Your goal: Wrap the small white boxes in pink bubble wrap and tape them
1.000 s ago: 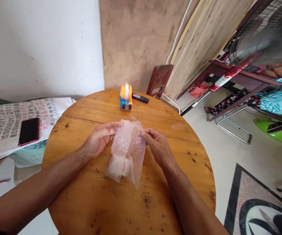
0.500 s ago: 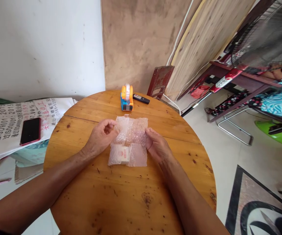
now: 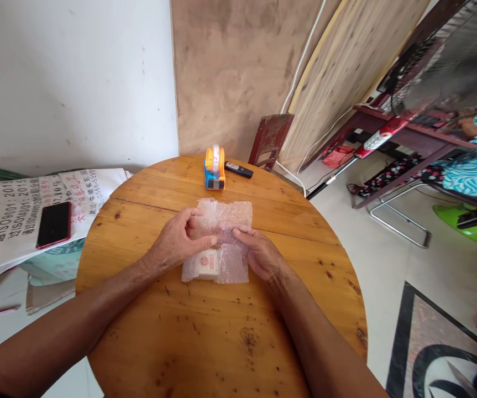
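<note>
A sheet of bubble wrap (image 3: 235,214) lies on the round wooden table (image 3: 205,331), its near part folded over. Through the near left part shows a small white box (image 3: 208,262) with red print. My left hand (image 3: 178,235) rests at the wrap's left side, its thumb stretched over the sheet and apart from the bent fingers. On the right edge, my right hand (image 3: 263,254) grips the bubble wrap, thumb on top and the other fingers mostly hidden along the side.
Beyond the wrap stand an orange and blue tape dispenser (image 3: 214,168) and a black remote-like object (image 3: 239,169). A phone (image 3: 54,224) lies on a printed white sack (image 3: 10,221) at left. A fan (image 3: 449,66) and a seated person (image 3: 476,160) are at right.
My left thumb has moved away from the fingers, right and toward me across the wrap. My right thumb has slid left, further onto the sheet.
</note>
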The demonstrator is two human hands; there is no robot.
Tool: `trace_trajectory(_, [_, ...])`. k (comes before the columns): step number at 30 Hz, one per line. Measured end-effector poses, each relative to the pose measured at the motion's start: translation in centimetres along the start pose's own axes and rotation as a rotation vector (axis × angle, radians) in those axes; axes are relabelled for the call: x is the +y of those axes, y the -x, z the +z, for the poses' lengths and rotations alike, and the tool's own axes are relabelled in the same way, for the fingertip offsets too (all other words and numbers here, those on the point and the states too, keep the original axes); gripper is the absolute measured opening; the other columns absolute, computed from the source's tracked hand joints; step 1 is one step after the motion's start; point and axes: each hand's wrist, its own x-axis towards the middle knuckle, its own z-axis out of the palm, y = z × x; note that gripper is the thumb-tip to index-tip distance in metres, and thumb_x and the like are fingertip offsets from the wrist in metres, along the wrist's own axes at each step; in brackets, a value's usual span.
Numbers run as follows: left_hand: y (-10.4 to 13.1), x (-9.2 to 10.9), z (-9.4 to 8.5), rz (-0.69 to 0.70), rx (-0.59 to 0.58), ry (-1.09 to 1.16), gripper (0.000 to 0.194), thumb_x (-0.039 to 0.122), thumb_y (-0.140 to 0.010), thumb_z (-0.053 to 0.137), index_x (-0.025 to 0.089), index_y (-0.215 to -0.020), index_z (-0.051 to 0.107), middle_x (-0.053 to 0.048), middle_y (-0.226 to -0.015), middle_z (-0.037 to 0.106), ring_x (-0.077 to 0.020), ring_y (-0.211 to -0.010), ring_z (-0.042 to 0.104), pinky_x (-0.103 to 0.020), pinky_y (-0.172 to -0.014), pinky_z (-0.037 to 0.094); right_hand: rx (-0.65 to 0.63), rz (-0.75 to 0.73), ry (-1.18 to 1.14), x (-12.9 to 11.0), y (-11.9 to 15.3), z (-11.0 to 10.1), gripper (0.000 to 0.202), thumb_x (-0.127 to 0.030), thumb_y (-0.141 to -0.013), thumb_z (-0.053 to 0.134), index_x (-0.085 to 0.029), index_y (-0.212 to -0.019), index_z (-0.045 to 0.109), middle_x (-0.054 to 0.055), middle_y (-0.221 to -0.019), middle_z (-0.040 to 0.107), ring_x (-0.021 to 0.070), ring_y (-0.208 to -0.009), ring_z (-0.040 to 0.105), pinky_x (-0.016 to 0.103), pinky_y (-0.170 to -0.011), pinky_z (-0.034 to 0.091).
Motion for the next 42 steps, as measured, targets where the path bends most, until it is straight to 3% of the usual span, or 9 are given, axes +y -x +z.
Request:
trace_trajectory(4, [0.2,0.4,0.3,-0.003,-0.028,0.065,0.06,0.037,-0.064,0.079,0.021,-0.116,0.054,0.004,-0.08,0.048,-0.0123,-0.068,0.048,-0.026,-0.062,0.043,-0.044,0.036,-0.037,0.1,0.3,0.7,0.034,-0.042,-0.068,0.08,-0.019,-0.092,0.074,0.007,-0.095,0.077,0.0252,-0.094,0.07,0.038,-0.089,0.05])
trace_trajectory(10, [-0.4,0.3,-0.5,-0.069,-0.094,0.422,0.038,0.021,-0.065,0.067,0.018,-0.102,0.061,0.005,-0.069,0.052,-0.0095,-0.06,0.048,-0.023,-0.058,0.041,0.07,-0.015,-0.007,0.0,0.0,0.4,0.036,-0.05,-0.063,0.082,-0.019,-0.08,0.072,0.005,-0.079,0.075,0.0214,-0.078,0.069,0.033,-0.075,0.051])
trace_trajectory(18, [-1.9,1.2,-2.8,-0.397,0.142,0.829,0.03,0.015,-0.049,0.068,0.015,-0.079,0.065,0.003,-0.07,0.064,-0.0089,-0.057,0.055,-0.021,-0.055,0.045,0.369,-0.172,0.148,-0.9,-0.6,-1.5,0.036,-0.047,-0.059,0.082,-0.019,-0.061,0.06,-0.003,-0.058,0.058,0.0105,-0.05,0.048,0.025,-0.051,0.039])
trace_trajectory(24, [-2.3,0.3,-2.3,-0.452,0.151,0.756,0.036,0.017,-0.048,0.07,0.015,-0.082,0.061,0.002,-0.069,0.065,-0.0105,-0.054,0.055,-0.024,-0.053,0.045,0.514,-0.259,0.354,-1.0,-1.0,-3.3,0.021,-0.035,-0.064,0.073,-0.021,-0.067,0.058,-0.005,-0.056,0.052,0.011,-0.05,0.042,0.025,-0.048,0.034])
trace_trajectory(28, [-2.4,-0.5,-2.2,-0.35,0.211,0.572,0.04,0.018,-0.054,0.067,0.016,-0.092,0.059,0.005,-0.069,0.059,-0.0089,-0.054,0.051,-0.022,-0.052,0.041,0.557,-0.303,0.467,-1.4,-1.1,-4.1,0.02,-0.032,-0.066,0.07,-0.022,-0.079,0.059,-0.005,-0.06,0.054,0.0121,-0.053,0.044,0.026,-0.049,0.036])
trace_trajectory(33, [-1.1,0.2,-2.9,0.085,0.429,0.183,0.031,0.02,-0.07,0.063,0.02,-0.1,0.061,0.001,-0.085,0.059,-0.0124,-0.076,0.056,-0.023,-0.067,0.045,0.62,-0.609,0.64,-3.4,1.4,-1.9,0.023,-0.03,-0.075,0.067,-0.023,-0.095,0.059,-0.003,-0.074,0.056,0.0127,-0.062,0.051,0.028,-0.061,0.042])
trace_trajectory(38, [-0.1,1.0,-3.4,0.192,0.136,-0.131,0.024,0.031,-0.081,0.06,0.018,-0.1,0.068,-0.005,-0.098,0.07,-0.0175,-0.084,0.059,-0.027,-0.072,0.046,0.229,-0.499,0.67,-3.9,3.8,1.5,0.023,-0.04,-0.087,0.062,-0.026,-0.105,0.064,0.004,-0.103,0.068,0.0212,-0.096,0.062,0.035,-0.085,0.047])
trace_trajectory(40, [-0.2,1.0,-3.4,0.141,-0.021,-0.164,0.035,0.039,-0.084,0.058,0.018,-0.111,0.067,-0.006,-0.102,0.071,-0.0178,-0.079,0.061,-0.027,-0.066,0.046,0.164,-0.427,0.787,-3.7,3.6,1.6,0.026,-0.043,-0.089,0.059,-0.026,-0.108,0.066,0.005,-0.11,0.068,0.0229,-0.102,0.061,0.035,-0.088,0.045])
trace_trajectory(42, [-0.3,0.9,-3.4,0.119,-0.147,-0.206,0.042,0.043,-0.086,0.055,0.019,-0.12,0.064,-0.006,-0.1,0.072,-0.0189,-0.077,0.062,-0.028,-0.066,0.046,0.16,-0.383,0.898,-3.6,3.4,1.3,0.026,-0.044,-0.092,0.054,-0.023,-0.099,0.068,0.004,-0.096,0.069,0.0208,-0.089,0.061,0.032,-0.08,0.044])
